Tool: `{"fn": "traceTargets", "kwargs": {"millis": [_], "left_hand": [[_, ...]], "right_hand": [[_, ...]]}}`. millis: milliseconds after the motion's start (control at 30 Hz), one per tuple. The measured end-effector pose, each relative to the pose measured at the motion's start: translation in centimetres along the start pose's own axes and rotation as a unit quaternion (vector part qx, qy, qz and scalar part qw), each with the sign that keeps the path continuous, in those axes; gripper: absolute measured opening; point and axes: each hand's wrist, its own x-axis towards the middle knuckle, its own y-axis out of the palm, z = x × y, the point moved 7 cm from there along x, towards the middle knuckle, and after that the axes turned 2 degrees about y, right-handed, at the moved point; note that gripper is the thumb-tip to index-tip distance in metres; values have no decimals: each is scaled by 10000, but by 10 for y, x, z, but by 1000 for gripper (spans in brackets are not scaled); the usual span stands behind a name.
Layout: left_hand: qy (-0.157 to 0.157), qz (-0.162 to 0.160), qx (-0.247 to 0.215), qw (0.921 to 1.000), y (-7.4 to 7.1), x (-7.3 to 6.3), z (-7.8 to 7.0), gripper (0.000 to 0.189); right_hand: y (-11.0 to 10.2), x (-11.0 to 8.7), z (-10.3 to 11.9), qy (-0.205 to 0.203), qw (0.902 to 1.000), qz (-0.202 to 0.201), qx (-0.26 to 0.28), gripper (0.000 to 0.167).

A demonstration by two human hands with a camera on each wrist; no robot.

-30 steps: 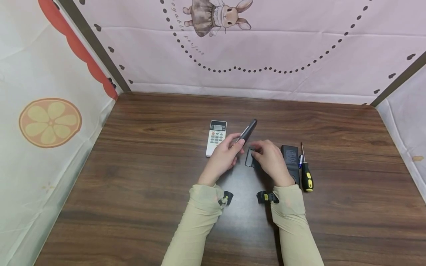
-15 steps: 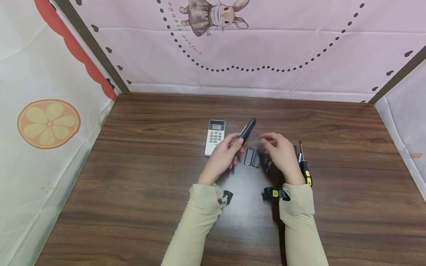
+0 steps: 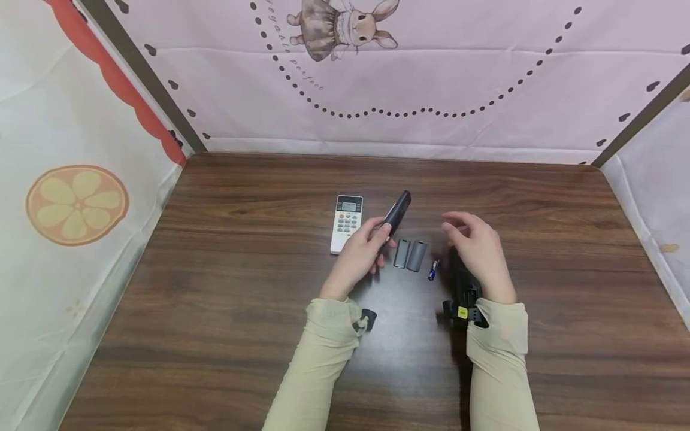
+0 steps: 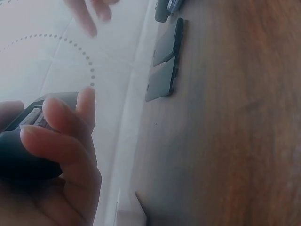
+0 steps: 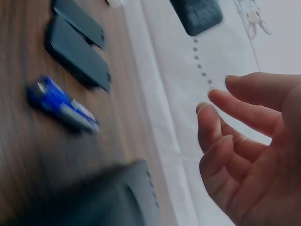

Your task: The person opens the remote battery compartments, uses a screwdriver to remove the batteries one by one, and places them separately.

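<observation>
My left hand point(image 3: 357, 257) grips a dark remote control point(image 3: 398, 213), raised and tilted over the table. A battery point(image 4: 33, 117) shows in the remote's open compartment in the left wrist view, partly behind the fingers. To the right, my right hand point(image 3: 481, 251) hovers with loosely bent fingers and nothing between them. Below it lies another dark device point(image 3: 462, 278), mostly hidden by hand and wrist. Two dark grey battery covers point(image 3: 401, 254) point(image 3: 417, 256) lie side by side between the hands. A blue and silver battery point(image 3: 433, 269) rests just right of them.
A white remote control point(image 3: 346, 222) with a small screen lies behind and left of the left hand. The brown wooden table point(image 3: 242, 269) meets a pink printed cloth wall point(image 3: 458, 78) at the back. A white cloth point(image 3: 70, 287) hangs along the left side.
My right hand has let go near the battery covers and moved right, over the dark device, uncovering the blue battery and hiding the screwdriver. The left hand keeps its hold on the remote.
</observation>
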Motion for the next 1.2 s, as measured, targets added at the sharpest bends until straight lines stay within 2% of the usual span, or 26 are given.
{"fn": "traceTargets", "kwargs": {"millis": [200,233,433,567,867,1067,1200], "left_hand": [[2,-45,-59,10000,-2,1,6,49],[24,-50,-69,10000,-2,4,11,51],[17,16,-145,9999,-3,5,10,50],[-27,13,-262,9997,-5,4,11,49],[-238,173,-900,9955,-3,2,16,43],[-305,360,-1115,9926,-1,-1,14,40],[-221,531,-1148,9917,0,-6,1,37]], "right_hand": [[-14,-12,-10,94,9988,-24,-489,41],[-16,-14,-13,165,9986,-19,-503,43],[-29,-33,-33,912,9928,29,-772,58],[-35,-42,-44,1120,9874,138,-1111,61],[-27,-54,-65,1394,9734,1110,-1439,69],[-22,-58,-69,1353,9670,1458,-1592,68],[-24,-59,-72,1454,9671,1481,-1468,63]]}}
